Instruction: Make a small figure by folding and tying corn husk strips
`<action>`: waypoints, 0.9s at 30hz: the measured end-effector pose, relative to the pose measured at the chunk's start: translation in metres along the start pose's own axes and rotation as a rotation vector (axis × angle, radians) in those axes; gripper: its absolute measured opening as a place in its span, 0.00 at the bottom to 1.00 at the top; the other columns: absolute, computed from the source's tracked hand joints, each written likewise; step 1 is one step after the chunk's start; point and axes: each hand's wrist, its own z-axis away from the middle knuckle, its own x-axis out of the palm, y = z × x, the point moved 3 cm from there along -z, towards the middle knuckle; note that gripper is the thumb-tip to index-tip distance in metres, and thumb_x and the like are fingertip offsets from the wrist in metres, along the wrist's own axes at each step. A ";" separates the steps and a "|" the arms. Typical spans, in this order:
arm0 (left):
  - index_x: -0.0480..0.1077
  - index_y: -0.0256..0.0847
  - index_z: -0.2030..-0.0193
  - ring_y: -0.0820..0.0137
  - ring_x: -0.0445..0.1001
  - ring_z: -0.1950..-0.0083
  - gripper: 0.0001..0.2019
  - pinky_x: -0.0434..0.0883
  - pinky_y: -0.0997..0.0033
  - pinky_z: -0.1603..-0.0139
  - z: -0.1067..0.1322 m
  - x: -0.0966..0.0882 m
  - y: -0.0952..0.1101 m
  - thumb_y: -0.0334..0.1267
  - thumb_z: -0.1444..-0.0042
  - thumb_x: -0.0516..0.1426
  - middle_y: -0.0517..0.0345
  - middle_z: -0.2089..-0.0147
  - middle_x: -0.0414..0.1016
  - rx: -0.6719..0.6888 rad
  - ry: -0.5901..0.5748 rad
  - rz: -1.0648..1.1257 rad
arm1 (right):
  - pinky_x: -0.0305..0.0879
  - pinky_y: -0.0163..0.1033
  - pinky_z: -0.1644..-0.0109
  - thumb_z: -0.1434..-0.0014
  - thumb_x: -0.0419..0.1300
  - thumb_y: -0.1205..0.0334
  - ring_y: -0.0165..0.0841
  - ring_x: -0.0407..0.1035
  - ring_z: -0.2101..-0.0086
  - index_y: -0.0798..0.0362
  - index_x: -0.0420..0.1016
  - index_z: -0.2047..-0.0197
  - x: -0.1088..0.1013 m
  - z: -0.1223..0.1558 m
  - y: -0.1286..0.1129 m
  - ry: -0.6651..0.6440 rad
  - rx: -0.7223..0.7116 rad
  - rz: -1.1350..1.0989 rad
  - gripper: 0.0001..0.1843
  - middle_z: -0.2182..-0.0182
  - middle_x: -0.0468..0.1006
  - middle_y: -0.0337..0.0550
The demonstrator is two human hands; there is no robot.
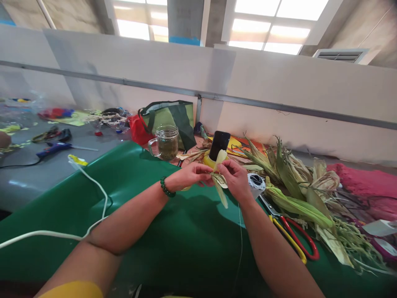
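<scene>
Pale yellow-green corn husk pieces (221, 193) fan out between my two hands above the green mat (186, 244). My left hand (192, 175), with a dark green bead bracelet (166, 187) at its wrist, pinches the gathered middle of the husks. Thumb and fingers of my right hand (235, 177) close on an upper husk strip. A thin white thread (241, 231) hangs down near my right wrist. Just beyond the hands, a phone (219, 144) leans upright on a yellow stand. Beside my right hand lies a white spool-like roll (256, 182) with a black centre.
Scissors (293, 236) with red and yellow handles lie at right, by a heap of corn husks (297, 182) and pink cloth (361, 186). A glass mug (166, 142) stands before a green bag (173, 118). A white cable (104, 194) crosses the mat; a blue glue gun (57, 150) lies left.
</scene>
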 end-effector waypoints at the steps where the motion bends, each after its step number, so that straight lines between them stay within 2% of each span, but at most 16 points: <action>1: 0.75 0.35 0.53 0.67 0.77 0.60 0.22 0.71 0.70 0.60 0.000 0.001 -0.001 0.49 0.50 0.64 0.51 0.63 0.80 -0.013 0.019 0.046 | 0.61 0.34 0.72 0.47 0.60 0.52 0.28 0.64 0.77 0.52 0.70 0.74 0.000 0.000 0.000 0.019 -0.005 0.002 0.12 0.79 0.71 0.36; 4: 0.76 0.36 0.56 0.67 0.77 0.55 0.17 0.71 0.70 0.54 -0.001 0.003 0.003 0.42 0.51 0.65 0.51 0.58 0.81 -0.011 0.089 0.091 | 0.62 0.34 0.73 0.47 0.60 0.51 0.28 0.65 0.78 0.52 0.70 0.74 0.002 0.001 0.000 0.030 0.020 -0.038 0.13 0.78 0.72 0.36; 7: 0.77 0.37 0.58 0.69 0.77 0.54 0.12 0.71 0.71 0.53 0.000 0.004 0.006 0.38 0.49 0.63 0.54 0.59 0.81 -0.039 0.126 0.090 | 0.64 0.34 0.73 0.47 0.61 0.50 0.29 0.67 0.77 0.52 0.70 0.73 0.004 0.004 -0.002 0.028 0.043 -0.063 0.13 0.78 0.73 0.37; 10: 0.77 0.37 0.59 0.70 0.77 0.57 0.12 0.71 0.70 0.53 0.000 0.005 0.006 0.39 0.50 0.64 0.55 0.62 0.80 -0.020 0.102 0.106 | 0.63 0.34 0.74 0.46 0.60 0.51 0.28 0.66 0.78 0.52 0.70 0.73 0.005 0.005 -0.006 0.029 0.021 -0.025 0.13 0.79 0.73 0.36; 15: 0.78 0.36 0.65 0.72 0.76 0.64 0.12 0.71 0.72 0.57 -0.001 0.003 0.004 0.42 0.54 0.67 0.56 0.67 0.80 0.112 0.079 0.100 | 0.62 0.33 0.75 0.45 0.60 0.54 0.28 0.66 0.78 0.51 0.71 0.74 0.005 0.008 -0.012 0.070 -0.059 0.069 0.11 0.79 0.73 0.36; 19: 0.79 0.35 0.67 0.73 0.74 0.67 0.12 0.71 0.73 0.60 0.001 0.003 0.007 0.41 0.55 0.68 0.56 0.71 0.80 0.140 0.066 0.077 | 0.62 0.34 0.73 0.44 0.59 0.53 0.29 0.67 0.77 0.51 0.71 0.73 0.003 0.007 -0.010 0.048 -0.052 0.069 0.12 0.79 0.73 0.36; 21: 0.79 0.34 0.66 0.74 0.73 0.69 0.13 0.70 0.74 0.63 0.002 0.001 0.009 0.41 0.55 0.69 0.56 0.71 0.79 0.127 0.092 0.105 | 0.63 0.35 0.71 0.42 0.57 0.51 0.30 0.67 0.76 0.51 0.71 0.73 0.001 0.004 -0.010 0.004 -0.055 0.069 0.14 0.78 0.74 0.37; 23: 0.79 0.34 0.65 0.74 0.72 0.69 0.14 0.69 0.75 0.65 0.003 -0.001 0.011 0.42 0.56 0.69 0.55 0.71 0.79 0.110 0.132 0.144 | 0.65 0.36 0.68 0.40 0.55 0.48 0.31 0.69 0.73 0.51 0.72 0.73 -0.001 0.002 -0.009 -0.094 -0.041 0.066 0.18 0.76 0.75 0.39; 27: 0.78 0.33 0.66 0.75 0.72 0.69 0.15 0.68 0.76 0.67 0.005 -0.006 0.015 0.43 0.56 0.69 0.54 0.69 0.78 0.097 0.170 0.181 | 0.69 0.39 0.63 0.46 0.64 0.47 0.35 0.75 0.67 0.52 0.76 0.66 -0.001 0.000 -0.006 -0.294 0.028 0.044 0.16 0.69 0.81 0.42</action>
